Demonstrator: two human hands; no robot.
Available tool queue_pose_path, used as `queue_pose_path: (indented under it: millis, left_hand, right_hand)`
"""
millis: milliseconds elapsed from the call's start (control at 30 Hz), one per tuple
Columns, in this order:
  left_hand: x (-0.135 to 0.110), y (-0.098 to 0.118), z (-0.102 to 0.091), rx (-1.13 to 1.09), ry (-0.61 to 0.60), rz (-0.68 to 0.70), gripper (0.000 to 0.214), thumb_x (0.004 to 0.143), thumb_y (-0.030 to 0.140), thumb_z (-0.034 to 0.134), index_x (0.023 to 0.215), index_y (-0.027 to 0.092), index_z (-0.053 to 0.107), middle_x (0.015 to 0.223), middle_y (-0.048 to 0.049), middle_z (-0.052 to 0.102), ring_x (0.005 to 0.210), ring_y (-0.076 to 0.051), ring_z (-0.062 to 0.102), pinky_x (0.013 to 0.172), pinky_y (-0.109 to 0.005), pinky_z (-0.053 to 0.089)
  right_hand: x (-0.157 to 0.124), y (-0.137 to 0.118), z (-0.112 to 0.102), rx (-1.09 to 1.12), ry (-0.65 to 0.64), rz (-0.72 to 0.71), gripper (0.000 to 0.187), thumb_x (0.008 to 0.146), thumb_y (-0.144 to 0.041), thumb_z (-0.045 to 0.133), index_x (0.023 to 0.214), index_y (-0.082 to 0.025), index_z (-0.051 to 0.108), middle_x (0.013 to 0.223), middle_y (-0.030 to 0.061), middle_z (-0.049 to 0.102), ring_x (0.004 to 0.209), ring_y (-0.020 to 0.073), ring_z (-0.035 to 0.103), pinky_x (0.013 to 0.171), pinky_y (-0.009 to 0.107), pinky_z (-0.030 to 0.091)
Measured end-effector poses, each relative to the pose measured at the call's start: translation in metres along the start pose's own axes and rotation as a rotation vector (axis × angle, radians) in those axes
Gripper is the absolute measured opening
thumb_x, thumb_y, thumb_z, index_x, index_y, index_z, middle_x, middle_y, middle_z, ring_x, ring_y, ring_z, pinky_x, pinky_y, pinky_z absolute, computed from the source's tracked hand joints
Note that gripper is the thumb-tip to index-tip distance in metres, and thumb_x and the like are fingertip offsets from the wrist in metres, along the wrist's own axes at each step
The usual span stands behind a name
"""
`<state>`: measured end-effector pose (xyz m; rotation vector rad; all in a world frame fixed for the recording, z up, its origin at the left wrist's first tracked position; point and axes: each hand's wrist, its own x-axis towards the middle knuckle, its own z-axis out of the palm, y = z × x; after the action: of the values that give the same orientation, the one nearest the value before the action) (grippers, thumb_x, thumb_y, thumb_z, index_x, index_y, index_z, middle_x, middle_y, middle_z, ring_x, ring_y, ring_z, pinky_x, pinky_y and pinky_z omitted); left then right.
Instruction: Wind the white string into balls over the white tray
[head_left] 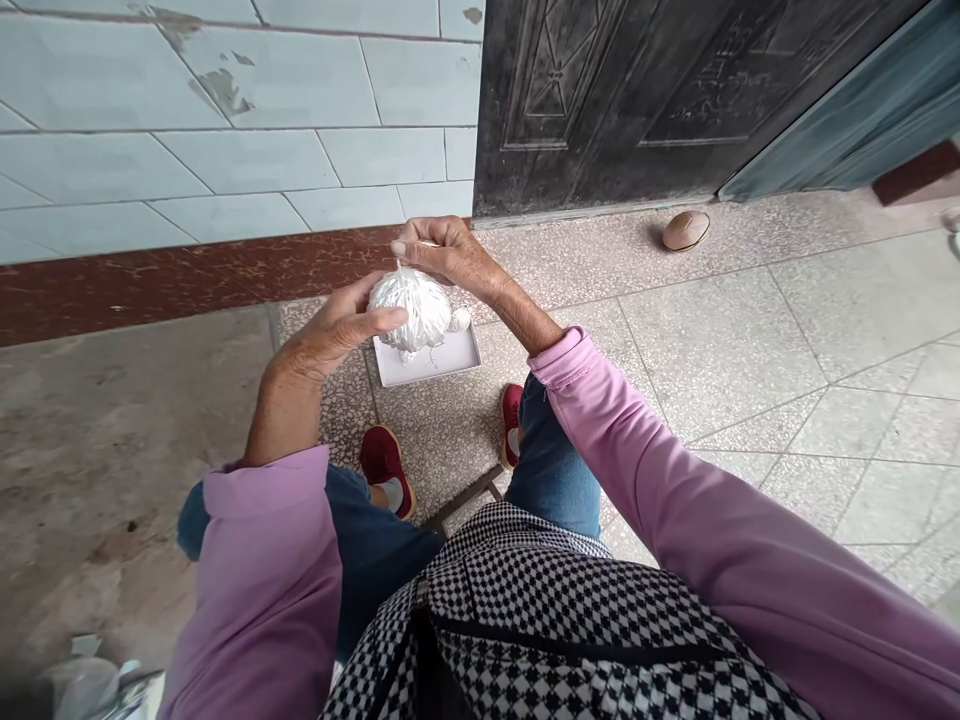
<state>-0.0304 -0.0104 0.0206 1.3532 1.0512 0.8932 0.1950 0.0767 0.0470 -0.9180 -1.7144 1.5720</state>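
While cupped in the left hand (pixel 322 335), with thumb laid across the front, also met from above by the right hand (pixel 442 250): one ball of white strands (pixel 416 310). Left hand: curved partway open around the ball. Right hand: thumb and fingers pinched together on a short strand (pixel 399 265) rising from the top.

Directly below the hands, on the speckled floor (pixel 705 330): one shallow white box (pixel 431 370), partly hidden by the ball; at its right rear corner, one smaller white ball (pixel 460 319).

Beyond the hands, close by: tiled wall (pixel 247 160), red-brown skirting (pixel 150 275), and, farther right, dark panelled door (pixel 585 110). Well right of the hands, near the door: one rounded pinkish object (pixel 685 230). Nearer the body than the hands: two red shoes (pixel 381 455), flanking the space before the box. Far left, nearest the body: clear plastic (pixel 86 685), blurred.
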Motion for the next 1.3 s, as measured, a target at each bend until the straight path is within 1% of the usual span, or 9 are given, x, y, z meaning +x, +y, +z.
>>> queue_pose_path:
  millis: [133, 300, 433, 567, 733, 833, 1033, 1133, 1300]
  left_hand:
    - [0.004, -0.004, 0.000, -0.095, 0.065, 0.039, 0.084, 0.074, 0.064, 0.112, 0.141, 0.019, 0.090, 0.124, -0.0180, 0.090, 0.126, -0.045, 0.086, 0.108, -0.056, 0.078]
    - [0.014, -0.008, 0.001, -0.291, 0.217, 0.126, 0.090, 0.058, 0.069, 0.118, 0.126, 0.021, 0.085, 0.120, -0.0206, 0.085, 0.135, -0.054, 0.086, 0.108, -0.061, 0.079]
    - [0.019, 0.000, 0.002, -0.407, 0.384, 0.211, 0.090, 0.058, 0.083, 0.114, 0.122, 0.029, 0.083, 0.136, -0.0182, 0.088, 0.154, -0.053, 0.079, 0.111, -0.060, 0.079]
    - [0.020, 0.003, 0.003, -0.430, 0.552, 0.201, 0.083, 0.064, 0.093, 0.104, 0.112, 0.030, 0.080, 0.156, -0.0153, 0.088, 0.158, -0.049, 0.074, 0.101, -0.053, 0.080]
    - [0.028, -0.014, -0.005, -0.423, 0.667, 0.201, 0.077, 0.063, 0.076, 0.111, 0.111, 0.028, 0.075, 0.152, -0.0132, 0.087, 0.146, -0.043, 0.078, 0.099, -0.050, 0.079]
    - [0.032, -0.025, -0.012, -0.395, 0.719, 0.209, 0.075, 0.060, 0.065, 0.113, 0.112, 0.028, 0.075, 0.141, -0.0122, 0.086, 0.140, -0.041, 0.080, 0.102, -0.052, 0.079]
    - [0.032, -0.035, -0.016, -0.239, 0.667, 0.107, 0.094, 0.057, 0.069, 0.120, 0.129, 0.025, 0.081, 0.130, -0.0127, 0.085, 0.111, -0.034, 0.082, 0.097, -0.056, 0.080]
    - [0.027, -0.034, -0.012, -0.196, 0.543, 0.066, 0.098, 0.060, 0.070, 0.122, 0.135, 0.021, 0.083, 0.125, -0.0149, 0.084, 0.107, -0.035, 0.084, 0.099, -0.058, 0.080]
    - [0.015, -0.022, -0.003, -0.140, 0.260, 0.022, 0.092, 0.067, 0.068, 0.120, 0.137, 0.018, 0.087, 0.122, -0.0196, 0.087, 0.116, -0.043, 0.087, 0.103, -0.058, 0.078]
  right_hand:
    - [-0.007, -0.007, 0.002, -0.007, 0.025, 0.040, 0.054, 0.135, -0.043, 0.077, 0.090, -0.028, 0.052, 0.073, -0.0082, 0.041, 0.078, 0.0148, 0.044, 0.072, 0.028, 0.046]
    - [0.006, 0.001, 0.004, -0.047, 0.066, 0.081, 0.065, 0.128, -0.066, 0.085, 0.087, -0.030, 0.049, 0.076, -0.0043, 0.048, 0.091, 0.0195, 0.058, 0.083, 0.033, 0.054]
    - [0.018, 0.016, 0.006, -0.062, 0.055, -0.012, 0.053, 0.130, -0.044, 0.076, 0.086, -0.028, 0.052, 0.083, -0.0027, 0.057, 0.095, 0.0175, 0.060, 0.089, 0.030, 0.054]
    - [0.015, 0.018, 0.012, -0.214, -0.022, -0.054, 0.047, 0.126, -0.036, 0.071, 0.082, -0.028, 0.060, 0.086, -0.0002, 0.067, 0.103, 0.0184, 0.066, 0.098, 0.031, 0.055]
    - [0.004, 0.010, 0.021, -0.342, -0.148, -0.049, 0.041, 0.124, -0.028, 0.073, 0.083, -0.025, 0.069, 0.080, -0.0031, 0.061, 0.093, 0.0166, 0.061, 0.096, 0.032, 0.052]
    - [-0.002, 0.006, 0.021, -0.344, -0.173, -0.047, 0.043, 0.124, -0.035, 0.077, 0.082, -0.027, 0.070, 0.077, -0.0018, 0.062, 0.095, 0.0186, 0.063, 0.092, 0.033, 0.053]
    - [-0.011, -0.008, 0.016, -0.212, -0.113, -0.088, 0.060, 0.135, -0.061, 0.072, 0.086, -0.026, 0.066, 0.073, -0.0052, 0.045, 0.083, 0.0173, 0.052, 0.081, 0.031, 0.051]
    - [-0.013, -0.014, 0.011, -0.091, -0.050, -0.056, 0.057, 0.139, -0.058, 0.070, 0.093, -0.025, 0.063, 0.074, -0.0076, 0.040, 0.075, 0.0159, 0.041, 0.071, 0.029, 0.045]
    - [-0.013, -0.018, 0.001, -0.043, 0.049, -0.001, 0.061, 0.131, -0.069, 0.081, 0.093, -0.029, 0.055, 0.073, -0.0063, 0.041, 0.074, 0.0172, 0.044, 0.067, 0.030, 0.045]
